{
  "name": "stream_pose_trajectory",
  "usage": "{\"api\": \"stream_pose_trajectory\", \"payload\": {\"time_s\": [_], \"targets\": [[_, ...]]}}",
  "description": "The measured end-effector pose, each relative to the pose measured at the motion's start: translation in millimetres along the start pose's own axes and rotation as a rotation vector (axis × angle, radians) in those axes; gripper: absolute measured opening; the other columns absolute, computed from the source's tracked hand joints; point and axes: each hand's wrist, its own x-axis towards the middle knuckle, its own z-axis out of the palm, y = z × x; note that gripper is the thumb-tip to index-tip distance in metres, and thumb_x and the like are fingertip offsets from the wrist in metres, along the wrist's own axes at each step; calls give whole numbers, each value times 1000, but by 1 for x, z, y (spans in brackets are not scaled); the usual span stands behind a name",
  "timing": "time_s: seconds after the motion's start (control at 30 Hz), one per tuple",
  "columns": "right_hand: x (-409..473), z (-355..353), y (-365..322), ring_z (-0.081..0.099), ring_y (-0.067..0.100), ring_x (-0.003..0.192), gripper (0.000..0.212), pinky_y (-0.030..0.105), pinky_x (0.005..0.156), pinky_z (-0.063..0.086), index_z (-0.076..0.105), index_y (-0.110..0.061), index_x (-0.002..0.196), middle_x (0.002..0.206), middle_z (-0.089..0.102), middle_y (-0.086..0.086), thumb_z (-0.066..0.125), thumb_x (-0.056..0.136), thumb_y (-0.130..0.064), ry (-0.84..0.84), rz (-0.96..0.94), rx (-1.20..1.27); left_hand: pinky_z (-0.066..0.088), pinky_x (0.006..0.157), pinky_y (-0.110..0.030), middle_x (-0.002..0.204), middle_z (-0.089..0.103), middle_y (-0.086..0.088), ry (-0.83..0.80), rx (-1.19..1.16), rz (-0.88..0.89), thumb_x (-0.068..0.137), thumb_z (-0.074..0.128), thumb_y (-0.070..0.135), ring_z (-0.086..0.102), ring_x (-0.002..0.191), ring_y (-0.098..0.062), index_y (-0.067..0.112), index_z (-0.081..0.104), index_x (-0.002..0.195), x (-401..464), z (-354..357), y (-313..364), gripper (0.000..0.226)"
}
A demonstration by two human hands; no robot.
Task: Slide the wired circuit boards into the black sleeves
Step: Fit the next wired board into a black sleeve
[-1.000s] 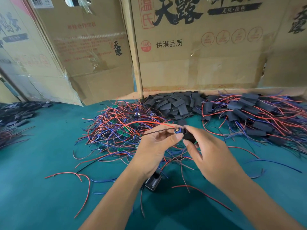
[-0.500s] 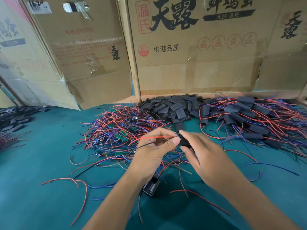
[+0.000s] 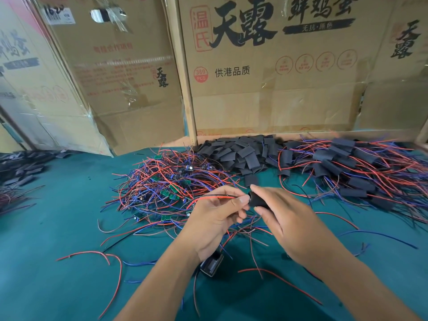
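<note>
I see my right hand (image 3: pixel 287 218) gripping a black sleeve (image 3: pixel 257 201), its mouth touching my left hand (image 3: pixel 215 218), which pinches red and black wires (image 3: pixel 217 197).

The right hand (image 3: pixel 287 218) covers most of the black sleeve (image 3: pixel 257 201). The board inside cannot be seen. The far-left pile (image 3: pixel 20 167) is cut off by the edge.

Bare green tabletop (image 3: pixel 58 228) left, wire tangle (image 3: pixel 166 188) ahead, cardboard boxes (image 3: pixel 266 93) behind
</note>
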Motion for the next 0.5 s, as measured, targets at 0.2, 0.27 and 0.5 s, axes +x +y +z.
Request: {"api": "stream_pose_trajectory", "payload": {"time_s": [0.2, 0.27, 0.5], "targets": [[-2, 1, 3, 64, 27, 105, 38, 29, 86, 43, 60, -1, 127, 114, 66, 9, 65, 91, -8, 3, 28, 35, 48, 60, -25, 76, 64, -16, 46, 31, 28, 81, 71, 7, 57, 63, -19, -1, 64, 93, 1, 2, 0, 16], [-1, 3, 4, 64, 27, 105, 37, 30, 86, 43, 60, -1, 127, 114, 67, 9, 64, 91, -8, 3, 32, 46, 46, 59, -24, 74, 62, -16, 65, 46, 45, 81, 70, 2, 55, 60, -19, 0, 63, 91, 0, 5, 0, 12], [-1, 4, 3, 62, 23, 108, 38, 31, 89, 46, 59, -5, 131, 118, 66, 5, 62, 93, -10, 29, 66, 128, 36, 62, -25, 66, 54, -4, 122, 75, 61, 81, 70, -1, 44, 59, -14, 3, 64, 83, 0, 8, -2, 7]]}}
